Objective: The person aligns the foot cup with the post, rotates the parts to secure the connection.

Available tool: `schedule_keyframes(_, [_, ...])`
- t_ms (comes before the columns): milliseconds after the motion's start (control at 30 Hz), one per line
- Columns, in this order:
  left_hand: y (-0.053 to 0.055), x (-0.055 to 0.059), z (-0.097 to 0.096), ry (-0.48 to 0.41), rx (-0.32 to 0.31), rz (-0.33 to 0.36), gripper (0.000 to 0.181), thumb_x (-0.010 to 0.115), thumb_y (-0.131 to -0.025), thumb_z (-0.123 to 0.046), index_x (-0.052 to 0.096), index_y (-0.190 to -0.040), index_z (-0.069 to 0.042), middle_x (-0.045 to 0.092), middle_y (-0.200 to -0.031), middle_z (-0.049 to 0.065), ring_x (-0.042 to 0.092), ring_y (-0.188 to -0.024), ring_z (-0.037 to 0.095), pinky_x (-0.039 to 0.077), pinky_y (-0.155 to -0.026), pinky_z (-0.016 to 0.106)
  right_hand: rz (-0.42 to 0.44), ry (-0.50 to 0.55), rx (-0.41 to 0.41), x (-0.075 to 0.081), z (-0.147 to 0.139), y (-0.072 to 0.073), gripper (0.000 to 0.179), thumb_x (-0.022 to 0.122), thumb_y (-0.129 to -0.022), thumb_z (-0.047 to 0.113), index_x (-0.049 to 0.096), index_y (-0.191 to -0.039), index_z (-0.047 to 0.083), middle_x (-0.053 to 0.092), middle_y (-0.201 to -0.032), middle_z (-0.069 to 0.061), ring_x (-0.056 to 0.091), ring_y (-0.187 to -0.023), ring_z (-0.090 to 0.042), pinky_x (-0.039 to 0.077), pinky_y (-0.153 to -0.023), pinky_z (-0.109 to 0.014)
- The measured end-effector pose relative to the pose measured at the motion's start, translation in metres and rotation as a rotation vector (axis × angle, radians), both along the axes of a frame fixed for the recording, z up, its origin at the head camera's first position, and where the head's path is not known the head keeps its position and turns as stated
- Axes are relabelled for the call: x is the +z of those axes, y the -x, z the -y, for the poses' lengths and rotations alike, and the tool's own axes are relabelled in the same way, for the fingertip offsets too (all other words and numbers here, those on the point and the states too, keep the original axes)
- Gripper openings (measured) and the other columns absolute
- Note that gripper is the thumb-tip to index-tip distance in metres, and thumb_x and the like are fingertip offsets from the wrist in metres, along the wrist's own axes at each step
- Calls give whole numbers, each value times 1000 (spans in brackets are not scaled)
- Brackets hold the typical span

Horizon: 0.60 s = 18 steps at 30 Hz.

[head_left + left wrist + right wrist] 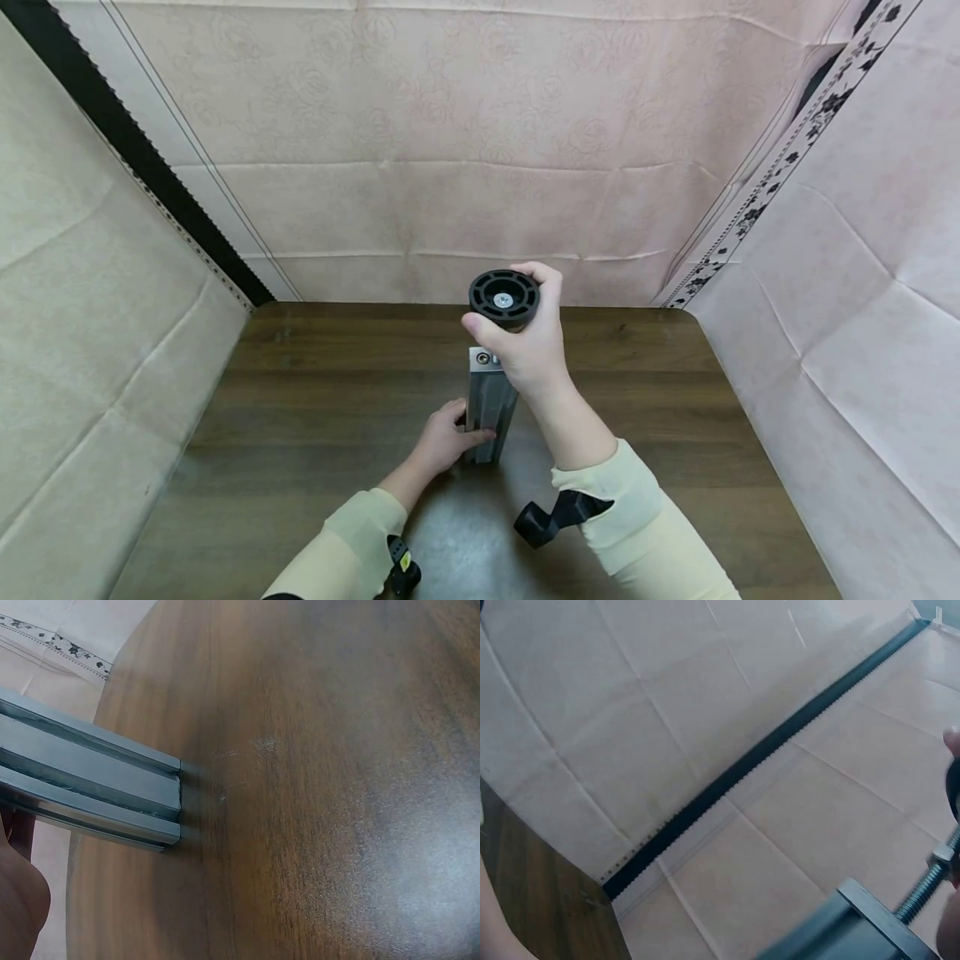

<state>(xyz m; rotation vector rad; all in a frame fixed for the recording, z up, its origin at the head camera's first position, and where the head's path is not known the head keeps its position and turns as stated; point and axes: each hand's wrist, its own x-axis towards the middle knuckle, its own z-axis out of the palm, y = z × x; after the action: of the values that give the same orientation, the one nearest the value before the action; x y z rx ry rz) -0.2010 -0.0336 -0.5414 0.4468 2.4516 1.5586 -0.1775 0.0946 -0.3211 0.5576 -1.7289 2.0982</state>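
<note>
An aluminium profile (491,412) with grooved sides stands upright on the wooden table, its lower end right at the tabletop in the left wrist view. My left hand (441,437) grips it low down, thumb across the near face and fingers at the left side. Above its top, my right hand (536,354) holds a black round levelling foot (504,298) by the rim between thumb and fingers. From the foot a threaded stud (921,895) with a nut (942,853) runs down to the profile's end plate (881,919). A screw head shows beside it on the plate.
The wooden table (322,492) ends at a cloth-covered back wall (450,208). Pale cloth walls also rise at the left (97,333) and right (840,317). Each wrist carries a black strapped-on camera.
</note>
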Motion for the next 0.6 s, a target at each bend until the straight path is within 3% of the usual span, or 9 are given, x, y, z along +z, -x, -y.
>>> schedule_keyframes(167, [-1,0,0,2,1,10,47,74,-76,-43,63,-117,-23,58,-114,-2,53,-108,20,47,-88,43,-43,-72,-187,-4,8,-6,67,74,-75,11,28,-123,7,53,-108,-11,59,-89,-20,51,-70,-27])
schedule_keyframes(600, [0,-1,0,4,11,42,46,74,-75,-47,63,-116,-28,57,-115,-3,52,-111,21,46,-88,43,-168,-39,-341,-8,21,-6,67,77,-73,6,30,-120,4,55,-105,-12,59,-91,-23,50,-73,-32])
